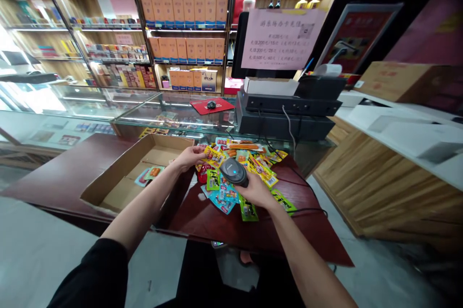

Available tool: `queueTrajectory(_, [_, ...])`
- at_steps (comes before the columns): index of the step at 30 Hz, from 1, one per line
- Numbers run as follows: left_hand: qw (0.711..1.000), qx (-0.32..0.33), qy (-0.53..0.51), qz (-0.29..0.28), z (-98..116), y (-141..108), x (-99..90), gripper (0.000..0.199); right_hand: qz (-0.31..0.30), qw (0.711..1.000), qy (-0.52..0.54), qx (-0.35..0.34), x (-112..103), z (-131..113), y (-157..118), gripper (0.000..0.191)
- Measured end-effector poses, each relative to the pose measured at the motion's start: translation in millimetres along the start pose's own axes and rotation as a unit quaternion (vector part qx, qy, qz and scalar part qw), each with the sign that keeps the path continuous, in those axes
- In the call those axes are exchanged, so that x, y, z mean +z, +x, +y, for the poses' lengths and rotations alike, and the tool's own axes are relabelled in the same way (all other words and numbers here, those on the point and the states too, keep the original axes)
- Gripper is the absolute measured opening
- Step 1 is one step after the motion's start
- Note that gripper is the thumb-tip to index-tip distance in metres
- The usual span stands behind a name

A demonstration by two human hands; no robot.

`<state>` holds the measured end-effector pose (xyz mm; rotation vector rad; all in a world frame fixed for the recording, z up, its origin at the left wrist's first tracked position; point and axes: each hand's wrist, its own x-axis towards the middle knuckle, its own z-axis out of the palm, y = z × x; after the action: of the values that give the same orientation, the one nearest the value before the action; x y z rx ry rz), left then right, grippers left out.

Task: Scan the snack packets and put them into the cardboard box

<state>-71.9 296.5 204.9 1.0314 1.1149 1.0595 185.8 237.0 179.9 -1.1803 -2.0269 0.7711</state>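
Observation:
My left hand (191, 157) pinches a yellow snack packet (214, 157) at the left side of a pile of packets. My right hand (256, 191) is wrapped round the handle of a dark grey barcode scanner (233, 171), whose head hangs over the middle of the pile. Blue packets (224, 197), green packets (248, 208) and more yellow ones (262, 169) lie spread on the dark red table (300, 235) around the scanner. Left of the pile stands an open cardboard box (112, 177) with a few packets (154, 173) inside, partly behind my left forearm.
Behind the table stands a glass counter (170, 115) with a red mat (220, 106) and a mouse (211, 105). A black monitor stand and cash drawer (282, 123) sit at its right. The scanner's black cable (307, 185) crosses the table's right side. Stocked shelves (184, 28) line the back wall.

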Motion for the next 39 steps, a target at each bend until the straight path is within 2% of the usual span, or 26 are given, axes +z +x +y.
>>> queueTrajectory(11, [1.0,-0.004,0.01,0.011,-2.1,0.9,1.9,0.028,0.013,1.0,-0.006,0.001,-1.0,-0.6,-1.4,0.036])
queueTrajectory(16, [1.0,0.004,0.007,-0.003,5.2,-3.8,-11.2,0.036,0.01,1.0,-0.008,-0.002,-1.7,-2.0,-0.8,0.039])
queueTrajectory(20, [0.999,0.03,0.025,0.034,21.2,-20.7,-44.2,0.039,0.006,1.0,-0.021,-0.013,-1.5,-5.4,2.7,0.037])
queueTrajectory(27, [0.984,0.083,0.039,0.153,53.9,-77.1,-129.5,0.046,0.001,0.999,-0.018,-0.042,6.9,4.9,13.8,0.038])
queueTrajectory(29, [0.979,0.088,0.043,0.177,59.5,-91.2,-145.3,0.046,-0.002,0.999,-0.01,-0.052,7.9,6.0,15.8,0.04])
queueTrajectory(31, [0.976,0.09,0.04,0.192,61.8,-99.1,-152.8,0.048,-0.003,0.999,-0.007,-0.054,6.5,4.6,16.2,0.039])
queueTrajectory(33, [0.976,0.093,0.037,0.193,60.5,-99.1,-151.4,0.05,0.004,0.999,-0.01,-0.047,3.1,2.8,15.1,0.034])
queueTrajectory(35, [0.978,0.094,0.044,0.18,56.4,-91.2,-141.4,0.05,0.01,0.999,-0.013,-0.038,-1.8,3.0,13.1,0.032])
queueTrajectory(39, [0.986,0.08,0.08,0.124,43.6,-59.7,-100.4,0.052,0.04,0.998,-0.031,-0.02,-16.1,12.3,5.4,0.031])
